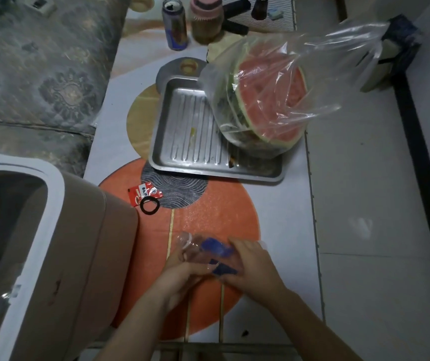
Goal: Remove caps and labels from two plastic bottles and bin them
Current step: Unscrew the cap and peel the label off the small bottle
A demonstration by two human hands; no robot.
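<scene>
A clear plastic bottle [195, 247] with a blue label [215, 247] lies sideways over the orange circle of the table mat, its neck pointing left. My left hand [180, 276] grips it from below near the neck end. My right hand [251, 264] closes over its right end, fingers at the blue label, part of which looks peeled away. No cap shows on the neck. A torn red label scrap [142, 194] lies on the mat further back. The open bin [52, 243], brown with a white rim, stands at the left.
A black hair band [149, 205] lies beside the red scrap. A metal tray [195, 136] holds cut watermelon in a clear plastic bag [266, 100]. A drink can [175, 23] and a pink-lidded jar [206, 16] stand at the back. A sofa [39, 74] is at left.
</scene>
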